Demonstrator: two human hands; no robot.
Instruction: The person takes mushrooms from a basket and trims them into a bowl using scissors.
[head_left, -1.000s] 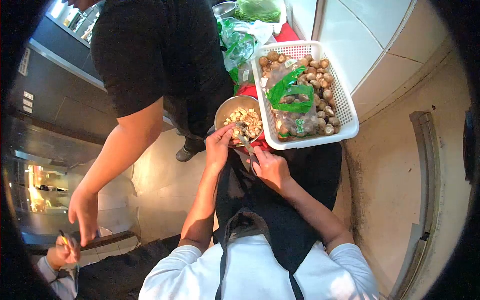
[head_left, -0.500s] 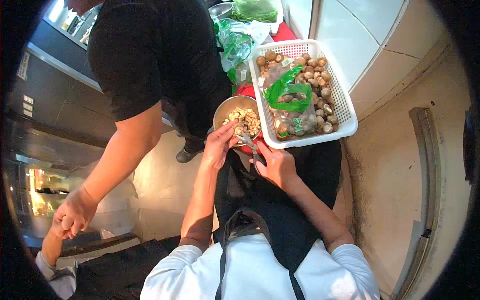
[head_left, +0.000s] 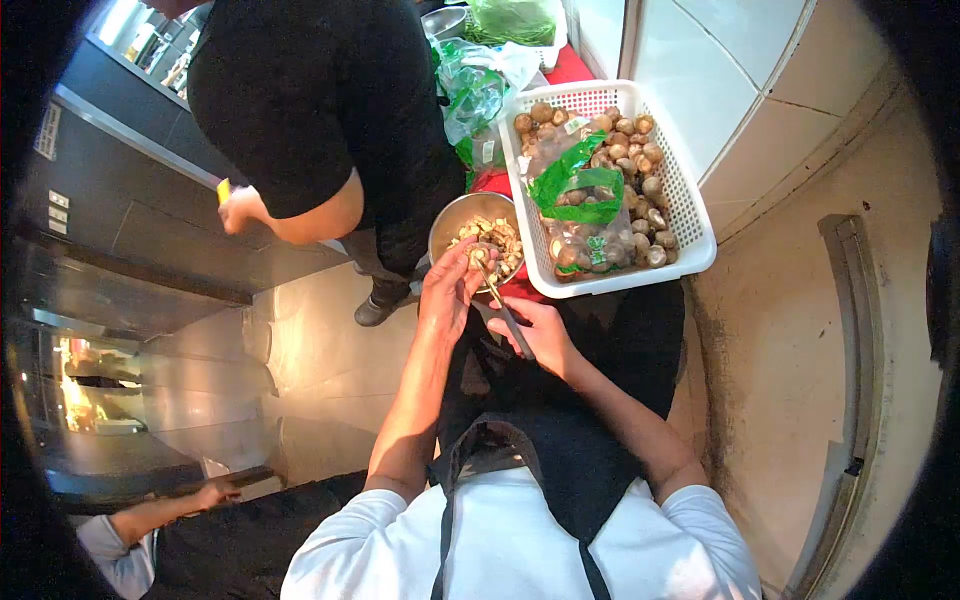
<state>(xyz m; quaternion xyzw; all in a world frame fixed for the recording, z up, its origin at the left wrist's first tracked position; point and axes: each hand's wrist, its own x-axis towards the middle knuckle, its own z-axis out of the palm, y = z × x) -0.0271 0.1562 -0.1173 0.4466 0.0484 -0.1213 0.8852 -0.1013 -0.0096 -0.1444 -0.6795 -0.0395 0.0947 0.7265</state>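
Observation:
My left hand (head_left: pixel 447 288) pinches a mushroom (head_left: pixel 481 257) at the near rim of a metal bowl (head_left: pixel 445 220). Cut pale-brown mushrooms (head_left: pixel 505 237) lie in that bowl. In my right hand (head_left: pixel 546 335) is a pair of scissors (head_left: pixel 514 327) with dark handles, seen edge-on. Their tips reach the mushroom between my left fingers; whether the blades are apart is hard to see. Just right of the bowl stands a white perforated basket (head_left: pixel 702 236) of whole mushrooms (head_left: pixel 650 188), with a green-printed plastic bag (head_left: pixel 575 195) on top.
Close on the left stands a co-worker in black (head_left: pixel 310 110), holding something yellow (head_left: pixel 223 190). Another person's arm (head_left: pixel 170 515) shows at lower left. Plastic bags (head_left: pixel 475 90) and a basket of green vegetables (head_left: pixel 510 20) are behind the bowl. A tiled wall (head_left: pixel 740 130) borders the right.
The scissors have turned edge-on, their tips now against the mushroom. The co-worker's arm has swung up and away from the other person's hand, which has moved right and lower.

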